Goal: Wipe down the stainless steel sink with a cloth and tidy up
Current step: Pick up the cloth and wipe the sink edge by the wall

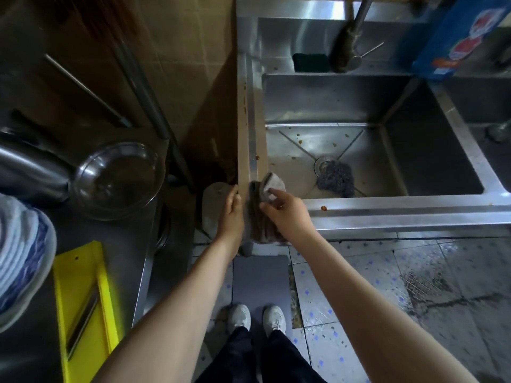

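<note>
One head-worn wide-angle view looks steeply down, close over the sink (387, 200) corner and floor (387, 286).

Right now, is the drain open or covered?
Partly covered: the steel scourer lies over the right edge of the drain; the rest of it shows.

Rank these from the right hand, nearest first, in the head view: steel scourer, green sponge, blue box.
1. Steel scourer, in the sink by the drain, just beyond the right hand.
2. Green sponge, at the sink's back.
3. Blue box, far back right.
</note>
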A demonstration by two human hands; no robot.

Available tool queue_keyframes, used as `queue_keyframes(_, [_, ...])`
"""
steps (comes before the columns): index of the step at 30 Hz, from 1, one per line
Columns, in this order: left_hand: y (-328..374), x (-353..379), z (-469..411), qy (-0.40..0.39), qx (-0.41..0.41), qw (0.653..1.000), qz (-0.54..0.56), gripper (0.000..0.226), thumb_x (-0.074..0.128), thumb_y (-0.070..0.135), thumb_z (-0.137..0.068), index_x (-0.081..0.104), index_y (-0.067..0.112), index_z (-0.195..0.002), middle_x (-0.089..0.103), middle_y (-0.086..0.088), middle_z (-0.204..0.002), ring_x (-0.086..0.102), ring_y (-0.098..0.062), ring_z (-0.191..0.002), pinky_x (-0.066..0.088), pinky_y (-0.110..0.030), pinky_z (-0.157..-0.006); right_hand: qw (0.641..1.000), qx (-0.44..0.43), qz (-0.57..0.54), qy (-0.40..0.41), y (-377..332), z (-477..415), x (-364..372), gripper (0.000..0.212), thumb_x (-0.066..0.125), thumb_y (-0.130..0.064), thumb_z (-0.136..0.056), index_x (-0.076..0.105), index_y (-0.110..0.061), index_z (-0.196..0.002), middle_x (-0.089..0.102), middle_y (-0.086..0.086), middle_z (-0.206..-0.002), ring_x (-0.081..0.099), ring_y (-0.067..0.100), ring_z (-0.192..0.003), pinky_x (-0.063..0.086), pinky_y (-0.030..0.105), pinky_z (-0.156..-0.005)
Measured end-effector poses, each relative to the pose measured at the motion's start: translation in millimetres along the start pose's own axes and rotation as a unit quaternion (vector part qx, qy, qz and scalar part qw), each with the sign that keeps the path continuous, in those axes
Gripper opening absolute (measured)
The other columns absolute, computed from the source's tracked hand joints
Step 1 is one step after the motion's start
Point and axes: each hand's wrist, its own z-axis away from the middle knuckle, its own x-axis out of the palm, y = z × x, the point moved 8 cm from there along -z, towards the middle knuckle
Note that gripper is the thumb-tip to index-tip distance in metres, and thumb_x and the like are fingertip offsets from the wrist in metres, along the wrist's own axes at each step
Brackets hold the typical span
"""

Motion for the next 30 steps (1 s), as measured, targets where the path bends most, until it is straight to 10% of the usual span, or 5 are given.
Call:
queue_keyframes(6, [-1.1,-2.3,-2.7,0.009,0.002,1.000,-0.016,0.038,0.027,0.034,-0.100,0.035,0.034,-0.137,0.041,-0.002,-0.142,0.041,-0.021,-0.126,0.037,-0.038,-0.101,0.999,-0.001,-0.037,0.017,4.1,5.4,-3.6,0.036,0.053,-0.015,-0.091,0.056,-0.016,-0.126,0.063,-0.001,-0.093,0.060,0.013,-0.066,0.053,0.020,-0.060])
queue_keyframes(17, [2.4,-1.1,-24.1,0.046,0.020,0.997,-0.050,0.040,0.028,0.030,-0.100,0.039,0.022,-0.137,0.046,-0.005,-0.139,0.043,-0.018,-0.123,0.030,-0.021,-0.090,0.964,-0.122,0.228,0.059,-11.4,-5.5,23.0,0.052,0.045,-0.027,-0.095,0.032,-0.013,-0.144,0.029,0.010,-0.151,0.020,0.025,-0.140,0.014,0.030,-0.112])
queue_keyframes(30, [-7.6,6.3,-48.1,0.055,0.041,0.997,-0.025,0.041,0.027,0.028,-0.100,0.036,0.018,-0.139,0.044,-0.007,-0.140,0.043,-0.021,-0.126,0.032,-0.027,-0.101,0.934,-0.134,0.325,0.068,-4.3,-24.8,42.1,0.049,0.028,-0.034,-0.100,0.023,-0.024,-0.147,0.026,-0.001,-0.154,0.014,0.019,-0.144,0.013,0.034,-0.114])
